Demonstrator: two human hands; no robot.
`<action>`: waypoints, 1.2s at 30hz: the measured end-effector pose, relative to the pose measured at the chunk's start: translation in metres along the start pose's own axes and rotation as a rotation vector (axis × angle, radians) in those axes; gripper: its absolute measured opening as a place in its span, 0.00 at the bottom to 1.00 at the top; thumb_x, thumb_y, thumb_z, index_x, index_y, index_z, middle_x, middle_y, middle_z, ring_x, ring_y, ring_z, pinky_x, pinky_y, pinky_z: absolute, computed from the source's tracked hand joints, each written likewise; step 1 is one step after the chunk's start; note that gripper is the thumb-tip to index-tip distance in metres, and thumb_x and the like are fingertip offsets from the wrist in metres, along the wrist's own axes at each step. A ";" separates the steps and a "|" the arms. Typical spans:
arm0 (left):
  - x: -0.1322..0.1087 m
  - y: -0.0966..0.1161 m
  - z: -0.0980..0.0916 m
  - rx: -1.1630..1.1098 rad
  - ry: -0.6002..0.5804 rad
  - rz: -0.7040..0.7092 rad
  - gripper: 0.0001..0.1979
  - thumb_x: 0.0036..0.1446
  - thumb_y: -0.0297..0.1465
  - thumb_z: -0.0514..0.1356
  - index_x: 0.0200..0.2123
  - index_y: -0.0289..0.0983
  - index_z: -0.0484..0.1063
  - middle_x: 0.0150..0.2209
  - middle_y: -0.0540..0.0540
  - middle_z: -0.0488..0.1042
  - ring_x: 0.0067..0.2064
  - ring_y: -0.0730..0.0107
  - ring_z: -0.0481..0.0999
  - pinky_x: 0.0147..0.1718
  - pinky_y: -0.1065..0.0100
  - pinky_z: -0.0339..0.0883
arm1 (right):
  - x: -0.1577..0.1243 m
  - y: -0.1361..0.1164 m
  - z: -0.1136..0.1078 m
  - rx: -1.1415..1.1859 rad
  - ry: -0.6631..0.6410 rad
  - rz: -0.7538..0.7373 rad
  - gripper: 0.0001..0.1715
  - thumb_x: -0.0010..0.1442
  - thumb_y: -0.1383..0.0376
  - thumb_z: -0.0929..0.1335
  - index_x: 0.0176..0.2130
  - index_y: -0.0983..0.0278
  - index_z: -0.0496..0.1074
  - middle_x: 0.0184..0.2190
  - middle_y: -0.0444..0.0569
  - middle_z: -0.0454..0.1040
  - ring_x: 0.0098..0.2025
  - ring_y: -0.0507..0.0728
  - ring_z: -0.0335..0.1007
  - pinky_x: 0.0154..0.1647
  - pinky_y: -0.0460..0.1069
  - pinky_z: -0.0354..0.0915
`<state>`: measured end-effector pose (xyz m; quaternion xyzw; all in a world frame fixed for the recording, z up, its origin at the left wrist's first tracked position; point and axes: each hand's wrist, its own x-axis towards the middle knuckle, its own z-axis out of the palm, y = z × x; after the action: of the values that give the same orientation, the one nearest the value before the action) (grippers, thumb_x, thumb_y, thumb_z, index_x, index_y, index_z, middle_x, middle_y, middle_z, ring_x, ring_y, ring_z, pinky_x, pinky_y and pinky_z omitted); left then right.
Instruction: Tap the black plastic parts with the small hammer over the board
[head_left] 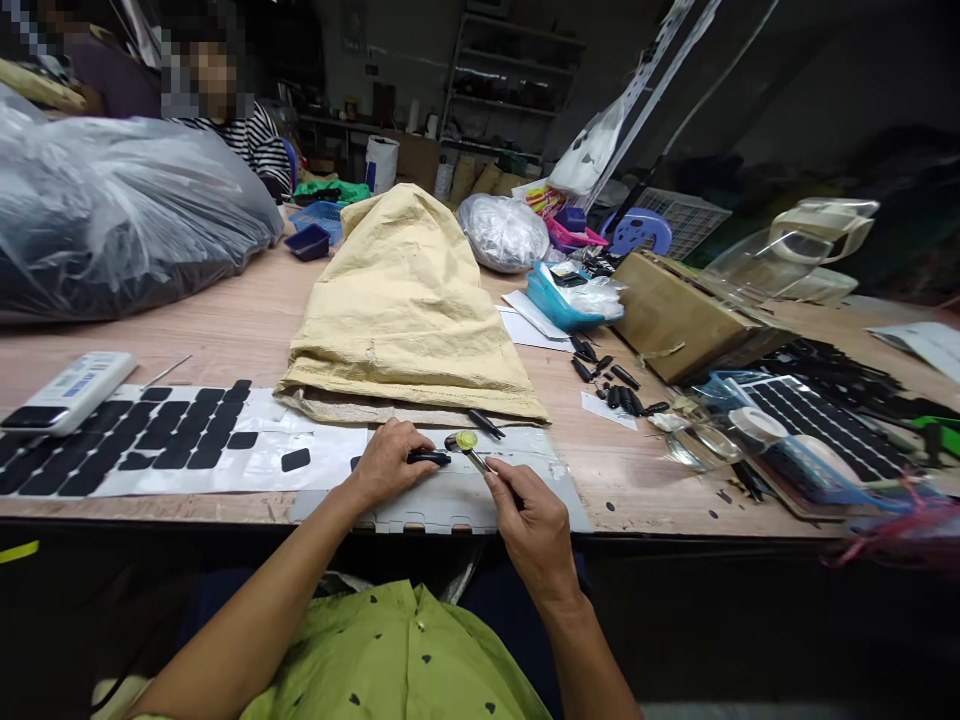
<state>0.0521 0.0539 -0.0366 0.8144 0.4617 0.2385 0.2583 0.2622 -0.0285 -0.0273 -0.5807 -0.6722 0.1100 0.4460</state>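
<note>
My left hand [390,462] is closed on a small black oblong part [429,458], pressing it down on a grey flat mat [450,500] at the table's front edge. My right hand [529,520] pinches a thin metal tool [480,462] whose tip points at a small yellow-green round piece [466,440] just right of the black part. A second black part [486,423] lies a little beyond, near the edge of a tan woven sack [409,300].
A white sheet with several black pads [161,435] and a remote control [71,390] lie to the left. Loose black parts [611,385], a cardboard box [682,315], solar panels [817,415] and tape sit right. A large plastic bag [112,210] and two people are at far left.
</note>
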 end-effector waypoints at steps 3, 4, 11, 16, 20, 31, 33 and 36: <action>0.000 -0.001 0.001 -0.013 0.002 -0.015 0.08 0.54 0.35 0.68 0.37 0.39 0.80 0.35 0.47 0.75 0.42 0.63 0.68 0.41 0.64 0.61 | -0.003 -0.005 -0.001 0.014 0.020 -0.047 0.12 0.65 0.66 0.66 0.48 0.60 0.76 0.39 0.48 0.77 0.42 0.54 0.74 0.45 0.49 0.69; 0.000 -0.001 0.001 -0.010 0.000 -0.016 0.08 0.54 0.35 0.68 0.37 0.39 0.80 0.35 0.47 0.75 0.42 0.63 0.68 0.41 0.64 0.61 | -0.004 -0.005 0.000 0.006 0.017 -0.062 0.12 0.65 0.66 0.66 0.48 0.60 0.76 0.39 0.48 0.77 0.42 0.54 0.74 0.44 0.49 0.69; 0.000 -0.002 0.002 -0.001 0.009 0.016 0.07 0.56 0.35 0.66 0.37 0.40 0.80 0.34 0.47 0.73 0.40 0.64 0.68 0.41 0.64 0.61 | -0.011 0.002 0.003 -0.136 -0.038 -0.107 0.12 0.65 0.66 0.66 0.46 0.60 0.77 0.35 0.47 0.77 0.38 0.54 0.74 0.40 0.48 0.69; 0.001 -0.004 0.002 -0.019 0.013 0.015 0.07 0.54 0.33 0.67 0.38 0.40 0.81 0.35 0.47 0.72 0.40 0.65 0.68 0.40 0.65 0.62 | -0.008 -0.006 0.005 -0.016 -0.014 -0.097 0.12 0.66 0.67 0.66 0.47 0.60 0.76 0.37 0.48 0.77 0.40 0.54 0.74 0.42 0.48 0.69; 0.001 -0.004 0.001 -0.022 -0.006 0.015 0.05 0.53 0.31 0.67 0.35 0.39 0.81 0.34 0.47 0.71 0.39 0.65 0.68 0.40 0.65 0.61 | -0.006 -0.010 0.013 -0.031 -0.048 -0.109 0.12 0.66 0.66 0.66 0.46 0.60 0.76 0.36 0.48 0.77 0.39 0.54 0.74 0.41 0.49 0.69; -0.006 0.006 -0.013 -0.084 -0.049 -0.012 0.08 0.49 0.31 0.69 0.36 0.40 0.81 0.38 0.46 0.73 0.44 0.61 0.69 0.46 0.60 0.64 | 0.000 0.022 0.009 -0.391 0.063 -0.091 0.13 0.66 0.62 0.64 0.43 0.60 0.78 0.33 0.48 0.76 0.38 0.56 0.70 0.40 0.50 0.65; -0.019 0.011 -0.017 -0.108 -0.118 0.078 0.08 0.47 0.33 0.71 0.34 0.42 0.82 0.47 0.45 0.72 0.51 0.57 0.68 0.53 0.56 0.62 | 0.000 0.029 0.012 -0.476 0.081 -0.116 0.12 0.66 0.62 0.64 0.42 0.60 0.78 0.31 0.47 0.75 0.37 0.56 0.68 0.39 0.50 0.63; -0.045 0.016 -0.021 -0.103 -0.239 0.177 0.09 0.43 0.31 0.73 0.32 0.45 0.82 0.64 0.48 0.60 0.64 0.46 0.57 0.62 0.47 0.53 | -0.001 0.035 0.017 -0.531 0.101 -0.145 0.12 0.66 0.63 0.64 0.42 0.60 0.78 0.31 0.47 0.74 0.36 0.56 0.66 0.39 0.50 0.61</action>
<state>0.0279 0.0116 -0.0172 0.8602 0.3412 0.1852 0.3306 0.2731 -0.0125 -0.0610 -0.6323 -0.6942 -0.1316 0.3178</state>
